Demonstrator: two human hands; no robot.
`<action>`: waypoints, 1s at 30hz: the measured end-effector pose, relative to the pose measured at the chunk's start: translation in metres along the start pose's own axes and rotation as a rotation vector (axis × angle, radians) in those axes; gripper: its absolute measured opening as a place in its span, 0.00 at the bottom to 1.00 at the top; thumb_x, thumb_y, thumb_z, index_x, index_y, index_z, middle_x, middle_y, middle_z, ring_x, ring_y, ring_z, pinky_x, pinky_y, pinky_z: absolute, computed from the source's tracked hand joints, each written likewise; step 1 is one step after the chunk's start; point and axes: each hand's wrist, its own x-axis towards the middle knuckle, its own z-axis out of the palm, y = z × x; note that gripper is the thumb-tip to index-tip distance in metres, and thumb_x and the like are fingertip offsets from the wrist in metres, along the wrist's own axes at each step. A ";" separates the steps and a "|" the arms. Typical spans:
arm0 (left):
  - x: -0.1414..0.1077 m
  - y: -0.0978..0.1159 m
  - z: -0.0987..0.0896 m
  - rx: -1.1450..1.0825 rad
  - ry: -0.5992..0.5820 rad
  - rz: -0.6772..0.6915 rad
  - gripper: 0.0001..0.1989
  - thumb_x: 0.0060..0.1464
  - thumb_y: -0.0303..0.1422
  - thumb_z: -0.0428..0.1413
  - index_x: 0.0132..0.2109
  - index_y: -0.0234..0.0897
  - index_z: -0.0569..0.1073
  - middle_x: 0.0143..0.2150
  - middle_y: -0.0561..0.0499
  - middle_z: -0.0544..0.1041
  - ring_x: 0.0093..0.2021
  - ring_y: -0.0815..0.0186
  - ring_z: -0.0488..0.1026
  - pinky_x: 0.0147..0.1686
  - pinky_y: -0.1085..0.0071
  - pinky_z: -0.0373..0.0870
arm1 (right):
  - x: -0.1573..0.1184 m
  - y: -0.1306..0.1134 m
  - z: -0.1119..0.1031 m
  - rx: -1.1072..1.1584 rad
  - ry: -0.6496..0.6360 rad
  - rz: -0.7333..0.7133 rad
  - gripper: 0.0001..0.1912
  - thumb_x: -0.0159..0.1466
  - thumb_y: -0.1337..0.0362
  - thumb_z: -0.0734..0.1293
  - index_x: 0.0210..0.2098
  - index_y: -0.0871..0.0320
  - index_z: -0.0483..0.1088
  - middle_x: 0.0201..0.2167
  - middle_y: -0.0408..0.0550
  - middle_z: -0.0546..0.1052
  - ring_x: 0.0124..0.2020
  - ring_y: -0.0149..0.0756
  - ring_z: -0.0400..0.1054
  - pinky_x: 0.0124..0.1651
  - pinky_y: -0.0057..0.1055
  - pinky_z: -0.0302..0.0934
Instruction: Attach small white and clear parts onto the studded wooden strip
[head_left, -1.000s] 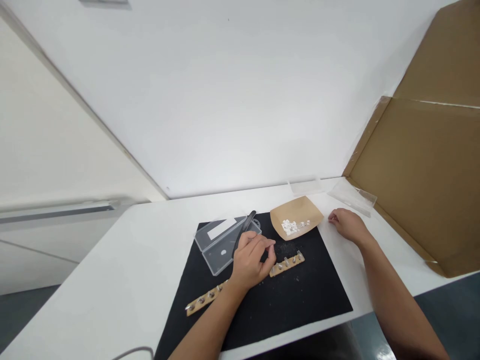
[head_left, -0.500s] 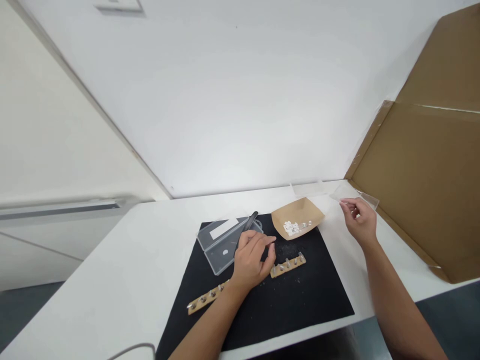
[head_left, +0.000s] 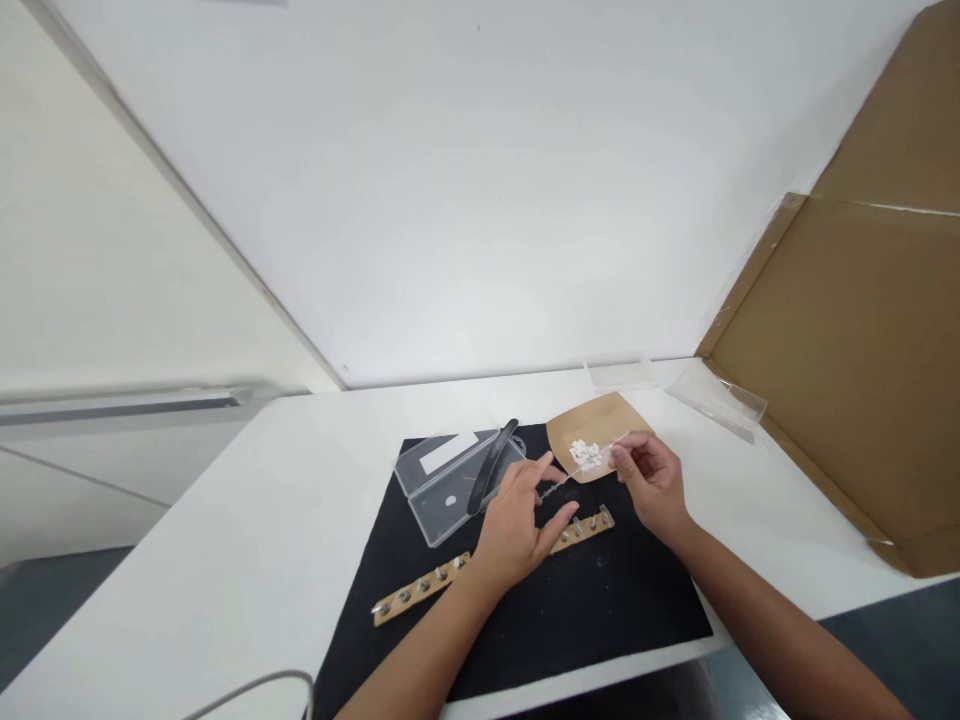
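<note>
From where I stand, the person's right hand is at the near right edge of the brown paper tray, thumb and fingers pinched together on one end of a thin clear strip. The strip slants across the tray's near side and down past its near left edge. There the left hand waits, thumb and forefinger spread apart about the strip's other end; whether a fingertip touches it I can't tell. White bits lie in the tray. Nearer the person than the tray is a tan bar with small pegs, partly hidden by the left hand. Left of the tray, a curved black tool lies across an open plastic case; right of it, beyond the right hand, rests a clear plastic piece.
</note>
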 end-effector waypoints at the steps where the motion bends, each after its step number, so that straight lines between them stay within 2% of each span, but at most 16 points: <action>1: 0.000 0.000 0.000 0.012 -0.031 0.039 0.24 0.68 0.33 0.59 0.67 0.35 0.64 0.40 0.46 0.80 0.40 0.60 0.74 0.37 0.66 0.78 | -0.003 0.000 0.002 -0.036 -0.053 -0.028 0.06 0.71 0.58 0.71 0.41 0.53 0.75 0.31 0.44 0.77 0.27 0.32 0.70 0.30 0.30 0.65; 3: 0.001 0.001 -0.001 0.035 -0.043 0.125 0.15 0.69 0.29 0.57 0.60 0.36 0.70 0.34 0.49 0.79 0.35 0.63 0.73 0.34 0.69 0.75 | -0.005 0.000 0.003 -0.137 -0.134 -0.099 0.05 0.71 0.59 0.70 0.41 0.53 0.75 0.32 0.45 0.77 0.28 0.32 0.68 0.31 0.31 0.63; 5: 0.002 0.003 -0.002 0.040 -0.002 0.154 0.10 0.69 0.26 0.55 0.56 0.35 0.72 0.35 0.48 0.79 0.33 0.65 0.73 0.32 0.70 0.73 | -0.005 -0.001 0.003 -0.221 -0.163 -0.151 0.05 0.71 0.60 0.70 0.40 0.54 0.75 0.30 0.44 0.75 0.27 0.32 0.65 0.30 0.31 0.61; 9: 0.004 0.005 -0.004 0.030 -0.001 0.098 0.10 0.69 0.28 0.56 0.56 0.36 0.73 0.33 0.49 0.79 0.32 0.65 0.72 0.33 0.68 0.73 | 0.000 -0.006 0.001 -0.321 -0.149 -0.230 0.04 0.72 0.62 0.69 0.39 0.54 0.75 0.29 0.43 0.74 0.25 0.31 0.63 0.30 0.32 0.61; 16: 0.006 0.000 -0.007 0.044 0.011 0.077 0.09 0.68 0.25 0.56 0.54 0.36 0.75 0.35 0.49 0.80 0.32 0.65 0.72 0.36 0.67 0.72 | 0.008 -0.002 -0.007 -0.500 -0.212 -0.451 0.02 0.71 0.68 0.69 0.41 0.54 0.75 0.32 0.46 0.80 0.32 0.35 0.73 0.35 0.32 0.65; 21: 0.007 0.002 -0.009 0.049 0.042 0.092 0.08 0.68 0.25 0.57 0.52 0.35 0.76 0.32 0.50 0.77 0.30 0.66 0.68 0.35 0.67 0.70 | 0.014 0.005 -0.017 -0.743 -0.218 -0.589 0.04 0.71 0.68 0.71 0.39 0.52 0.77 0.33 0.45 0.81 0.34 0.35 0.74 0.38 0.33 0.62; 24: 0.007 0.003 -0.007 0.062 0.037 0.100 0.08 0.68 0.26 0.57 0.52 0.35 0.76 0.31 0.50 0.77 0.30 0.65 0.69 0.35 0.67 0.70 | 0.015 0.006 -0.019 -0.809 -0.230 -0.583 0.05 0.72 0.66 0.69 0.39 0.51 0.78 0.35 0.45 0.82 0.33 0.36 0.74 0.38 0.33 0.62; 30: 0.005 0.000 -0.001 0.066 0.021 0.067 0.09 0.70 0.29 0.56 0.54 0.37 0.75 0.35 0.48 0.81 0.33 0.64 0.75 0.36 0.67 0.73 | 0.013 0.007 -0.018 -0.656 -0.288 -0.449 0.04 0.73 0.63 0.67 0.42 0.50 0.76 0.36 0.48 0.82 0.36 0.40 0.76 0.39 0.37 0.67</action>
